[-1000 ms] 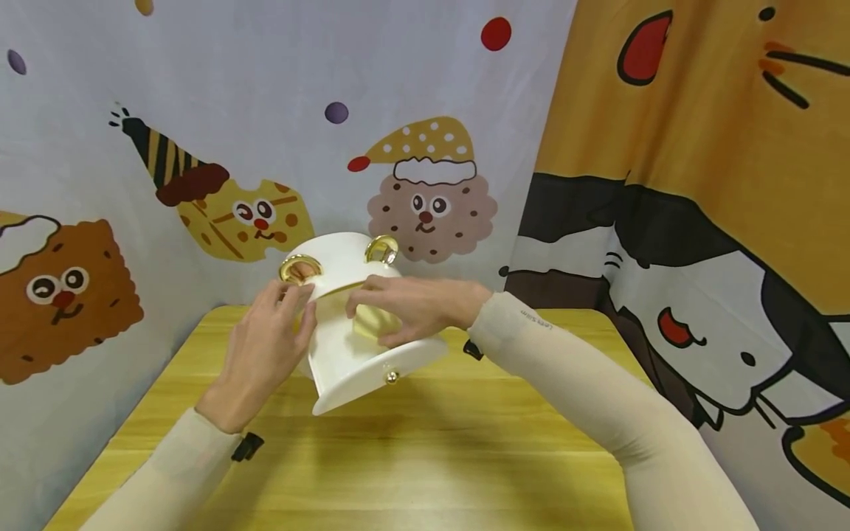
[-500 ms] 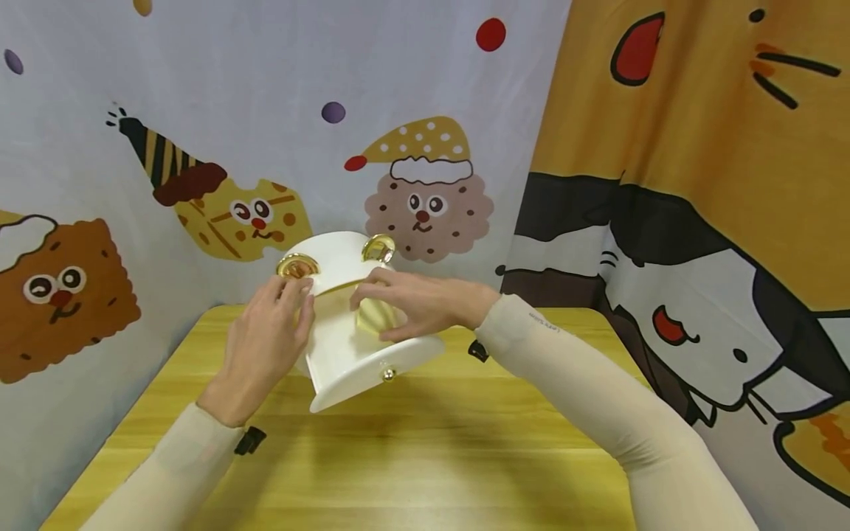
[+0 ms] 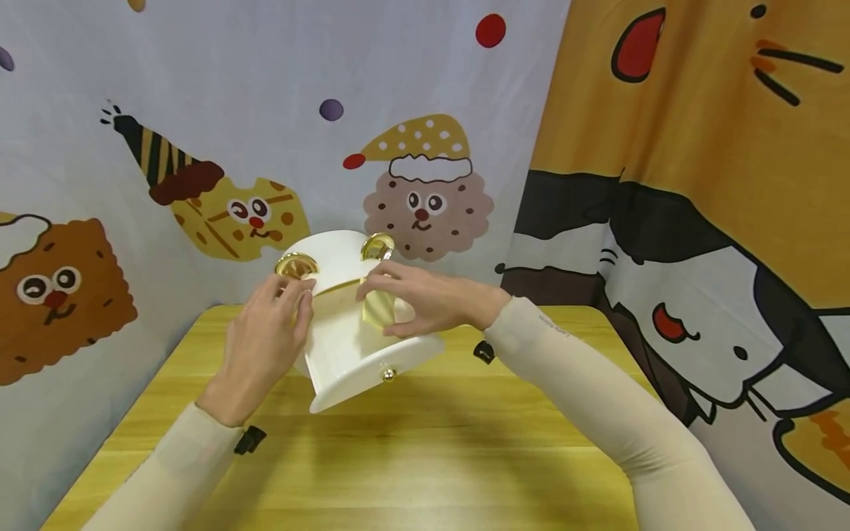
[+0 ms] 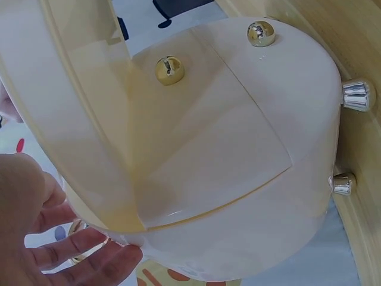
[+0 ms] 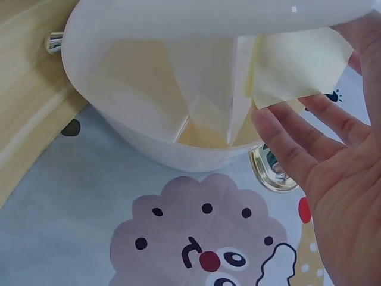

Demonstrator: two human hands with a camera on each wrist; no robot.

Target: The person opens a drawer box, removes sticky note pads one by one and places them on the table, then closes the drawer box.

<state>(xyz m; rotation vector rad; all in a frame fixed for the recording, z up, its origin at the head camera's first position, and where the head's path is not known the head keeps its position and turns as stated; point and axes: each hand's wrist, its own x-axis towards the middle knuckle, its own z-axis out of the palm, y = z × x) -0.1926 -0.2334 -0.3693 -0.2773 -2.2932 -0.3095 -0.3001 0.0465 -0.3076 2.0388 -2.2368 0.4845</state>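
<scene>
A glossy white storage box (image 3: pixel 335 254) with gold ear-shaped trims (image 3: pixel 296 265) stands on the table in the head view. Its front drawer (image 3: pixel 372 372) with a gold knob (image 3: pixel 388 375) is pulled out and looks tilted. My right hand (image 3: pixel 432 299) holds a pale yellow pad of paper (image 5: pixel 300 65) between thumb and fingers, over the drawer's opening. Beside the left ear, my left hand (image 3: pixel 268 332) touches the box's edge with its fingertips (image 4: pixel 128 256). The right wrist view shows dividers (image 5: pixel 205 89) inside the drawer.
The wooden table (image 3: pixel 398 457) reaches toward me in front of the box. A printed cloth (image 3: pixel 232 74) with cartoon figures hangs behind, and a yellow one (image 3: pixel 724 110) hangs at the right. Silver feet (image 4: pixel 359 95) stick out from the box.
My right hand has shifted slightly right and up, and more of the yellow pad shows. The left hand and the box have hardly moved.
</scene>
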